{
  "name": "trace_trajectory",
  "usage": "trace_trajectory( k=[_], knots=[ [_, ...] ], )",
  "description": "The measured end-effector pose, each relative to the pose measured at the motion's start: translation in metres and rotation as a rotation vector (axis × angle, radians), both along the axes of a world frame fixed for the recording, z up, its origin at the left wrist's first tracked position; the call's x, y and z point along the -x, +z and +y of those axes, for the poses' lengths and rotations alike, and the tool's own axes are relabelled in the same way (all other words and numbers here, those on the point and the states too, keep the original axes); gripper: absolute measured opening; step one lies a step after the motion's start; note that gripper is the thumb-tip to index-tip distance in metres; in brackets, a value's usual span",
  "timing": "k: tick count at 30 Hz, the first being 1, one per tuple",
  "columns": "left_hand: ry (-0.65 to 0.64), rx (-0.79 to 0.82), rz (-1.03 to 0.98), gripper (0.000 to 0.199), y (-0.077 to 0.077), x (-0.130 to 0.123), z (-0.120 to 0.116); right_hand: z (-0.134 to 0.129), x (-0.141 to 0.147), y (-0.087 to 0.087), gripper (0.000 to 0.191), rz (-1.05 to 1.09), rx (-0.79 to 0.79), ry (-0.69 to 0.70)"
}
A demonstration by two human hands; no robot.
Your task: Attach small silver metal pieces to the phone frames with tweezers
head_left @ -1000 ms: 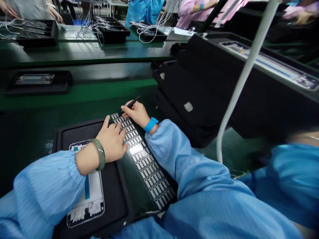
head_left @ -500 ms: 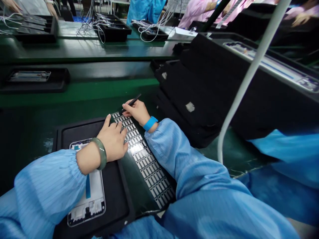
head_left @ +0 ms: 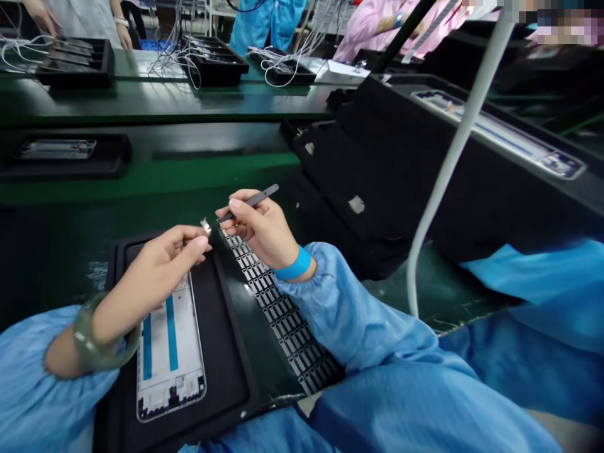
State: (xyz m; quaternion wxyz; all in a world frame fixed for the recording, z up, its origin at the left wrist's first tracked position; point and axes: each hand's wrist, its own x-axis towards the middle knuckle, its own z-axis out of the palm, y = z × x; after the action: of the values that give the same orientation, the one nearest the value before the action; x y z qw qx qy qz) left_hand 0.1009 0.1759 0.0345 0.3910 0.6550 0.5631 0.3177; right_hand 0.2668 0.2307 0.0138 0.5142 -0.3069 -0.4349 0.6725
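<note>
Between the thumb and fingers of my left hand [head_left: 165, 264] is a small light-coloured sticker piece [head_left: 205, 226], held up off the sheet. My right hand [head_left: 257, 226] grips dark tweezers [head_left: 262, 196], whose tip comes close to that piece; whether they touch I cannot tell. Below the right hand a long sheet of small stickers [head_left: 274, 308] lies on the green work surface. Under my left arm a phone frame [head_left: 186, 352] with two blue strips rests in a black tray [head_left: 226, 371]; my wrist and hand cover its upper part.
A stack of black trays [head_left: 377, 170] stands to the right, with another phone frame [head_left: 504, 135] on top. A pale curved tube [head_left: 441, 182] rises in front of it. Farther back are a black tray [head_left: 113, 157] and boxes with white cables [head_left: 214, 60]; several people work behind.
My left hand has lifted from the sticker sheet and turned, now pinching a small piece. My right hand has come slightly nearer with the tweezers. More of the phone frame shows.
</note>
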Motion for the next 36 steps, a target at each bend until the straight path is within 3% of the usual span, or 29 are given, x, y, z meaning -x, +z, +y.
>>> trace_trajectory(
  k=[2,5,11,13,15,17,20,24,32,36],
  knots=[
    [0.099,0.121,-0.156,0.031,0.003,0.010,-0.012,-0.009,0.012,0.004,0.026,-0.025,-0.036,0.033],
    [0.160,0.156,-0.145,0.028,0.002,0.022,-0.025,-0.018,0.025,0.009,0.027,-0.102,-0.117,0.095],
    [-0.020,0.170,0.091,0.032,0.000,0.047,-0.035,-0.028,0.033,0.017,0.020,-0.200,-0.203,0.266],
    [-0.089,0.193,0.198,0.035,-0.002,0.057,-0.037,-0.027,0.035,0.015,0.018,-0.191,-0.186,0.261],
    [-0.097,0.083,0.355,0.037,-0.009,0.070,-0.038,-0.023,0.039,0.011,0.019,-0.169,-0.136,0.217],
    [-0.104,-0.127,0.509,0.043,-0.020,0.081,-0.039,-0.018,0.045,0.004,0.022,-0.160,-0.073,0.183],
    [-0.190,-0.290,0.575,0.046,-0.039,0.093,-0.044,-0.015,0.057,-0.006,0.027,-0.166,0.014,0.201],
    [-0.155,-0.337,0.513,0.034,-0.052,0.094,-0.054,-0.021,0.068,-0.016,0.032,-0.189,0.062,0.250],
    [-0.118,-0.340,0.468,0.024,-0.051,0.088,-0.061,-0.024,0.068,-0.019,0.028,-0.278,0.030,0.266],
    [-0.102,-0.342,0.489,0.027,-0.049,0.087,-0.060,-0.024,0.068,-0.017,0.029,-0.278,0.041,0.187]
  ],
)
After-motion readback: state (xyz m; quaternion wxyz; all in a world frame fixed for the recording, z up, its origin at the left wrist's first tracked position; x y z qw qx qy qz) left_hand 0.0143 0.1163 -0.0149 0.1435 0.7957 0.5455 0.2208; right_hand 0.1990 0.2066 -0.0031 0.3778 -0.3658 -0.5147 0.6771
